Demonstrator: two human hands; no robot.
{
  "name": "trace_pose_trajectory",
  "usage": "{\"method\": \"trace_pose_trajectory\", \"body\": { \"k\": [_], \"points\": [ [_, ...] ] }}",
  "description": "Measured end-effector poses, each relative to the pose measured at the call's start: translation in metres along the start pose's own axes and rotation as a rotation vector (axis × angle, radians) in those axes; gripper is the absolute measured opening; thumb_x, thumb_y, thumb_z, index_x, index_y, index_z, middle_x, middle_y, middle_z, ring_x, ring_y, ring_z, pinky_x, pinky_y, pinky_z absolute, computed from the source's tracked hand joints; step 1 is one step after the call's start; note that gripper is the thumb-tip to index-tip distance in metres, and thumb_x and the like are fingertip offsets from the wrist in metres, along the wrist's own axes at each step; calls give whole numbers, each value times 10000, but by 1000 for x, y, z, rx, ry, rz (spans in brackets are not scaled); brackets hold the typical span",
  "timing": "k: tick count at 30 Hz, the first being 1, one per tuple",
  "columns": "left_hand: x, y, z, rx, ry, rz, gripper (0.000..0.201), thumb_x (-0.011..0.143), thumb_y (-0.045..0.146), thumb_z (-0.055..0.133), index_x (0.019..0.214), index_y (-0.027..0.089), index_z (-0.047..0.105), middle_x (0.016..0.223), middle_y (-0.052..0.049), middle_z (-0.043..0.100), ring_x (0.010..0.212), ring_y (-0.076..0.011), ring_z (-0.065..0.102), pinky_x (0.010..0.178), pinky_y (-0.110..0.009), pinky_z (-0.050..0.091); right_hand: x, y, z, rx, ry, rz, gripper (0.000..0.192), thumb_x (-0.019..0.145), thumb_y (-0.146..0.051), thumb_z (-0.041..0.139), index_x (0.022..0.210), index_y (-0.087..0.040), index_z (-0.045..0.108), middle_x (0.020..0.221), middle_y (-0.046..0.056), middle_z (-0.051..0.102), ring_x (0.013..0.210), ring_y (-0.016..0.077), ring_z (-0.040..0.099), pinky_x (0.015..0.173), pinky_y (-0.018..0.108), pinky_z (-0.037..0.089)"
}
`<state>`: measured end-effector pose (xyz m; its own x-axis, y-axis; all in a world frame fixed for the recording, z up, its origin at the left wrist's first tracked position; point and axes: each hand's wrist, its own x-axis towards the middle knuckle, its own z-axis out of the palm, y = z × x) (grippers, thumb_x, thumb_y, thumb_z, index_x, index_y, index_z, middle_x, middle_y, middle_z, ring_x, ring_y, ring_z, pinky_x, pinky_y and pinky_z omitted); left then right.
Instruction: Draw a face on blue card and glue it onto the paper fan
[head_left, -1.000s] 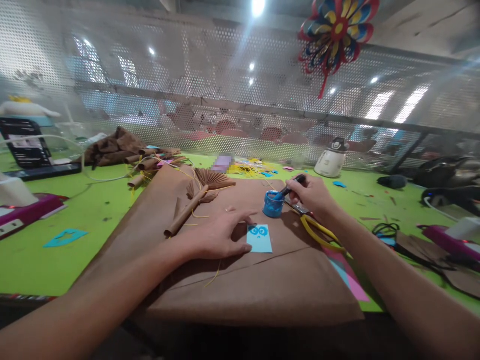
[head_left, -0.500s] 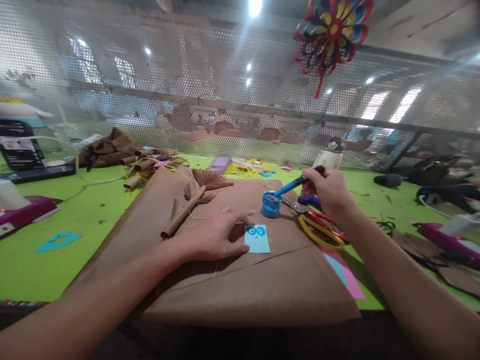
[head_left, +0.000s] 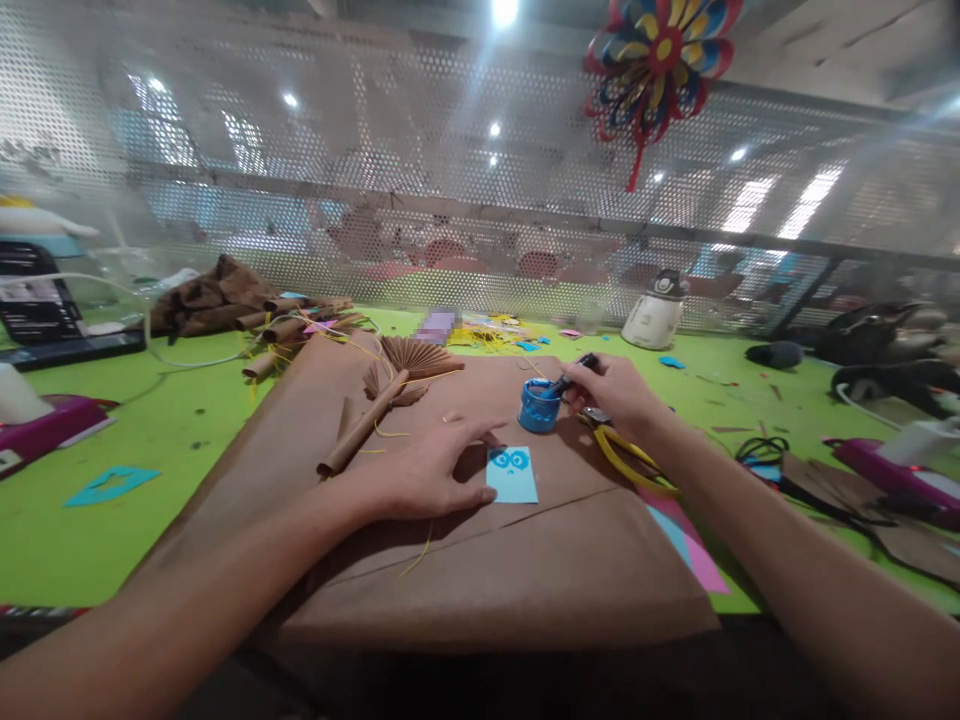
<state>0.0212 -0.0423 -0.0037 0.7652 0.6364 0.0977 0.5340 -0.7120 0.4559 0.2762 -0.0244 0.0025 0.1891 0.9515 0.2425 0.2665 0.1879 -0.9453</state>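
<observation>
My right hand [head_left: 611, 395] grips a paintbrush [head_left: 574, 376] with a black upper end and a blue lower part. Its tip is down inside a small blue paint jar [head_left: 538, 408], hidden by the rim. Fingers apart, my left hand [head_left: 439, 465] lies on the brown paper [head_left: 555, 560] with nothing held. Its thumb and forefinger are at the left edge of a light blue square of paper [head_left: 512, 485], which bears two blue painted ring-shaped eyes and a small mark. Under my right wrist lie yellow-handled scissors [head_left: 630, 462], partly covered.
Left of the jar lies a pleated brown paper fan [head_left: 412, 355] beside a rolled tube [head_left: 364, 425]. A white bottle [head_left: 652, 315] stands at the back right. Rolled brown tubes [head_left: 289, 325] and yellow scraps are farther back. Purple power strips [head_left: 56, 430] sit at both sides.
My right hand has moved left and down, putting the brush deeper and more steeply into the jar. My left hand and the blue square keep their places.
</observation>
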Motion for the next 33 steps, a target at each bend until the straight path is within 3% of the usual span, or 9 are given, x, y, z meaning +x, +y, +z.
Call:
{"method": "trace_pose_trajectory", "body": {
  "k": [7,14,18,25,29,33],
  "points": [
    [-1,-3,1,-19,-10,-19,681,784,362,631,1401,258,364,1293,-52,580,1252,-302,446,1054,-473,351,-1,-6,-5,27,72,-45,229,721,-327,694,646,-169,546,482,-30,560,388,86,515,407,212,447],
    [-1,-4,2,-24,18,17,499,779,353,646,1254,285,512,1393,-36,491,1264,-272,442,1073,-441,344,-3,-24,-22,143,251,-147,168,732,-285,654,636,-183,562,461,-19,539,370,112,504,392,261,448],
    [-1,-5,2,-30,7,-4,603,788,386,646,1345,298,431,1364,-49,511,1239,-279,460,1049,-444,369,-6,-32,-26,223,281,-151,146,722,-244,646,613,-191,564,447,-27,515,369,106,483,384,263,449],
    [-2,-5,2,-21,10,67,559,802,360,642,1323,289,453,1360,-17,521,1237,-259,449,1039,-397,372,-25,-45,-16,330,180,-120,79,685,-196,641,624,-166,601,434,-22,521,352,100,477,345,233,401],
    [-2,-5,3,-12,31,116,511,814,349,633,1297,292,473,1376,-3,508,1227,-255,454,1035,-386,361,-34,-42,-4,212,26,-72,148,710,-212,659,597,-172,572,414,-17,533,334,96,472,333,213,354],
    [-1,-6,5,3,37,105,585,816,354,631,1355,281,416,1294,-27,564,1195,-257,479,1013,-389,374,-41,-33,7,8,-132,-86,206,764,-254,653,592,-173,572,419,-13,554,358,91,490,383,212,393]
  ]
}}
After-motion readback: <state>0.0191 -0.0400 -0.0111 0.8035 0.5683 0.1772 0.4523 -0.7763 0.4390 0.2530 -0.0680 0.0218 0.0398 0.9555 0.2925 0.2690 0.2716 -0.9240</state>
